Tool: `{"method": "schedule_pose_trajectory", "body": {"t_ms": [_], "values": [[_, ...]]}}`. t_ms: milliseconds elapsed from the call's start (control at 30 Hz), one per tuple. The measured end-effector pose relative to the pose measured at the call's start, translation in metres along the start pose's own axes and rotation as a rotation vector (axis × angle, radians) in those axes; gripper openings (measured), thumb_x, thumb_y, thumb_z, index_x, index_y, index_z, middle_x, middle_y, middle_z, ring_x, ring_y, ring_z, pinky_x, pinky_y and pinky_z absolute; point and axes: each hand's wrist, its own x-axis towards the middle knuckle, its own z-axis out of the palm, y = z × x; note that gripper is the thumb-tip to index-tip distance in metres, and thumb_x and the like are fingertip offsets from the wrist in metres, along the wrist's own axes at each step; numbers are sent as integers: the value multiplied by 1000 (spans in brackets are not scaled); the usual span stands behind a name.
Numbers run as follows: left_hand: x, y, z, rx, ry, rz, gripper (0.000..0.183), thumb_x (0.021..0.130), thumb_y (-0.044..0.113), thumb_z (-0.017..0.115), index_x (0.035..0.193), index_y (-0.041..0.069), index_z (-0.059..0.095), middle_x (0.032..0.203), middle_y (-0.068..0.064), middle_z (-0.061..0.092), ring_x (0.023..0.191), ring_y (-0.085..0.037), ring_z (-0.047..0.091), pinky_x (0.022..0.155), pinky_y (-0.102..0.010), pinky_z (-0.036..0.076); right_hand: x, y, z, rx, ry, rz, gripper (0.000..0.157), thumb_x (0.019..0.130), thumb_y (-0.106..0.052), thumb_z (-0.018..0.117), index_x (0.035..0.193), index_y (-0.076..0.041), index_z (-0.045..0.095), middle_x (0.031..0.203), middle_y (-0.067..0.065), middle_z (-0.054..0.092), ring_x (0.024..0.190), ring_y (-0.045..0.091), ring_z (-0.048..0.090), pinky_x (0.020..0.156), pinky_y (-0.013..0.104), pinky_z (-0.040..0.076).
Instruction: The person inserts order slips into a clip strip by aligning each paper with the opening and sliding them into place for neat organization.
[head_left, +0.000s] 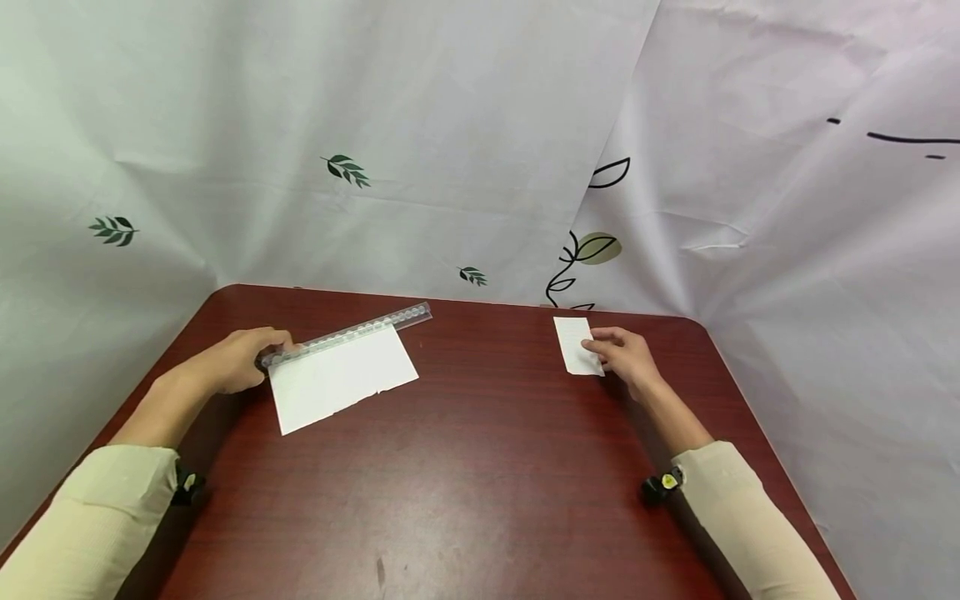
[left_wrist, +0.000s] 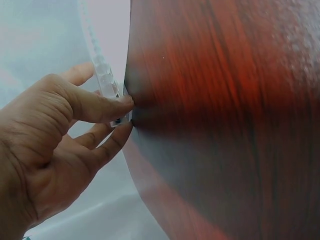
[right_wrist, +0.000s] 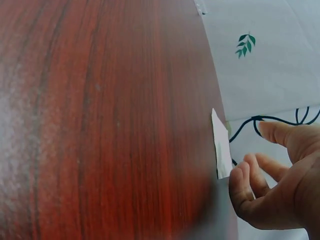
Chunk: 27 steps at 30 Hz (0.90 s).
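Observation:
My left hand (head_left: 243, 358) pinches the near end of a clear plastic ruler (head_left: 352, 333) between thumb and fingers, at the left of the table. The ruler lies along the upper edge of a larger sheet of white paper (head_left: 341, 379), whose lower edge looks torn. In the left wrist view, thumb and fingertips come together at the end of the ruler (left_wrist: 102, 72). At the right, my right hand (head_left: 622, 354) is beside a small white slip of paper (head_left: 576, 346). Its thumb and fingers stand apart in the right wrist view, fingertips close to the slip (right_wrist: 221, 147).
The dark red wooden table (head_left: 450, 467) has rounded far corners. White cloth (head_left: 465, 150) printed with leaves hangs behind it and at both sides. Small dark devices (head_left: 662, 485) are strapped to both wrists.

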Motion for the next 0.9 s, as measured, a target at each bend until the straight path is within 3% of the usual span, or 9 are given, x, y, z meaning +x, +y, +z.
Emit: {"method": "schedule_pose_trajectory", "body": {"t_ms": [267, 500, 600, 800, 900], "values": [[-1, -1, -2, 24, 21, 16, 54, 77, -19, 64, 117, 15, 75, 122, -17, 73, 103, -32, 57, 80, -43, 46, 1, 2, 1, -80, 19, 40, 68, 103, -31, 80, 158, -1, 56, 141, 20, 70, 98, 15, 64, 82, 23, 53], [-1, -4, -2, 21, 37, 21, 67, 76, -18, 69, 133, 15, 77, 127, -22, 76, 107, -33, 66, 80, -40, 48, 2, 1, 2, -102, 8, 46, 68, 101, -33, 82, 155, 0, 58, 118, 7, 73, 85, 11, 60, 79, 26, 51], [-1, -5, -2, 16, 35, 14, 67, 77, -18, 70, 135, 14, 76, 126, -22, 76, 107, -33, 67, 79, -39, 48, 2, 0, 2, -127, 5, 58, 69, 100, -34, 83, 156, -1, 57, 118, 7, 71, 84, 13, 59, 79, 28, 50], [-1, -5, -2, 12, 29, 11, 67, 78, -16, 71, 138, 14, 73, 127, -21, 76, 108, -34, 69, 78, -35, 48, 7, 2, 5, -189, 3, 67, 74, 99, -34, 83, 157, 2, 54, 150, 24, 63, 116, 30, 64, 95, 37, 51], [-2, -6, -2, 6, 26, 17, 69, 77, -16, 71, 139, 14, 72, 130, -21, 76, 111, -35, 70, 78, -36, 48, 8, 2, 6, -203, 9, 60, 79, 95, -33, 85, 157, 5, 53, 151, 28, 62, 129, 36, 61, 104, 43, 51]]}}
